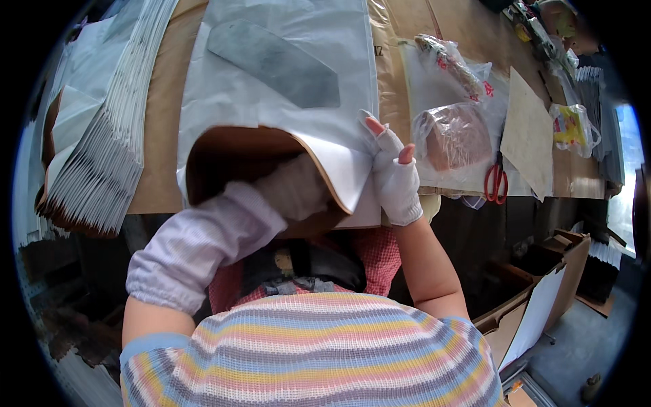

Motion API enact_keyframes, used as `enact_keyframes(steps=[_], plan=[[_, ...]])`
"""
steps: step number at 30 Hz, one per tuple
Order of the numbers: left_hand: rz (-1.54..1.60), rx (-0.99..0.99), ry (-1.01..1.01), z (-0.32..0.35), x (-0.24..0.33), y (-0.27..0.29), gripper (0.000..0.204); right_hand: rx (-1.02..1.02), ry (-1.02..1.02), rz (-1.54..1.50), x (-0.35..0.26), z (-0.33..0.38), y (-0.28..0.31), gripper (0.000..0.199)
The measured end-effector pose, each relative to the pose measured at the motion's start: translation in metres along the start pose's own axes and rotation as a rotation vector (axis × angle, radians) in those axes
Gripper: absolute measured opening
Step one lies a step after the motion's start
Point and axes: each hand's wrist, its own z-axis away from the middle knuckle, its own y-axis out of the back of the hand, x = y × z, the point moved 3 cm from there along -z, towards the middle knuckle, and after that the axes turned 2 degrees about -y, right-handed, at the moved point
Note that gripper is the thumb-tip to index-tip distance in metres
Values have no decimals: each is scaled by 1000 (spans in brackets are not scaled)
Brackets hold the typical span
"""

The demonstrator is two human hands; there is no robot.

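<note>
While the left hand is partly hidden in the bag, its grip cannot be told. The bag is apparently steadied by the open right hand.

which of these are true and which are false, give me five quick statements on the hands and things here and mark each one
1. The left hand is inside the open mouth of the white bag. True.
2. The right hand is completely bare. False: the right hand wears a white glove that leaves fingertips showing.
3. A grey flat plate lies on the bag. True.
4. The scissors have green handles. False: the scissors have red handles.
5. A fanned stack lies left of the bag. True.
</note>
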Motion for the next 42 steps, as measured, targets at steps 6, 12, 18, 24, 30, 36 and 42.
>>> enact_keyframes(steps=[6,12,18,24,30,36,42], plan=[[338,-629,249,-35,-18,-22,60,-100,223,776,-12,-9,-16,68],[22,-1099,225,-8,-59,35,63,-127,453,1354,-6,-7,-35,77],[-47,-801,619,1,-100,5,68,-165,407,1484,-2,-10,-44,79],[-5,-684,790,-7,-107,-12,70,-80,445,1578,6,-12,-51,68],[236,-874,885,-20,-116,26,65,-75,429,1636,8,-11,-50,68],[206,-426,443,0,-87,-11,65,-134,434,1602,4,-8,-61,65],[186,-600,418,-17,-88,-6,68,-711,402,1049,18,71,-109,52]])
